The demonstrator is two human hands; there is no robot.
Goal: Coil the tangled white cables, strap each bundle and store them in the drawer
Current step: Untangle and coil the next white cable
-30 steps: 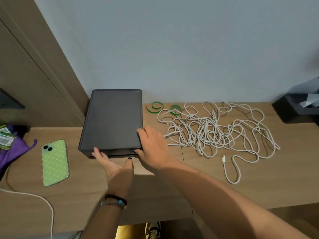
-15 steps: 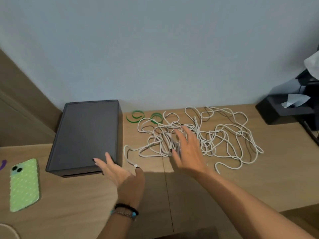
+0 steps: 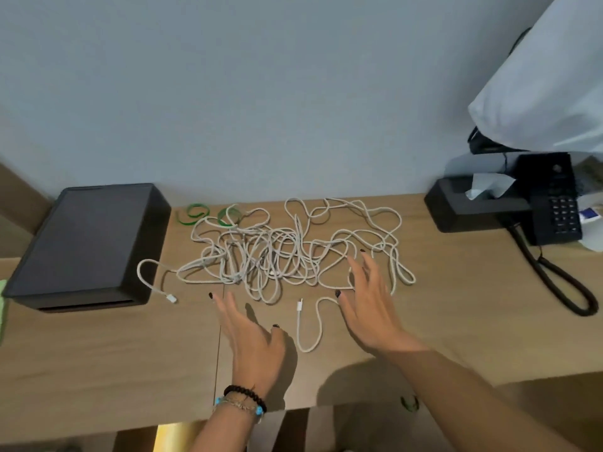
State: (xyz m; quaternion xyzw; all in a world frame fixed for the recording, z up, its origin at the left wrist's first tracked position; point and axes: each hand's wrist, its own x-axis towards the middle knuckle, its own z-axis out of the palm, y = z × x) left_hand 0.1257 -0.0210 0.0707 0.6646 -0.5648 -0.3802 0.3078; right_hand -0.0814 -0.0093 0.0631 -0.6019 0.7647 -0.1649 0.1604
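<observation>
A tangle of white cables (image 3: 287,252) lies spread on the wooden desk (image 3: 107,347) against the wall. Two plug ends stick out of it, one at the left (image 3: 171,299) and one at the front (image 3: 299,305). Two green straps (image 3: 195,213) lie curled behind the tangle's left end. The dark drawer box (image 3: 85,243) stands at the left, its drawer closed. My left hand (image 3: 251,337) hovers open just in front of the tangle. My right hand (image 3: 368,305) is open too, fingers spread over the tangle's right front edge. Neither hand holds anything.
A black tissue box (image 3: 463,203) and a black desk phone (image 3: 554,203) with a coiled cord (image 3: 554,282) stand at the right. White cloth (image 3: 548,79) hangs above them. A sliver of a green phone (image 3: 2,305) shows at the left edge.
Both hands left the drawer box and moved right to the cable tangle. The view shifted right, so the box and green phone slid toward the left edge.
</observation>
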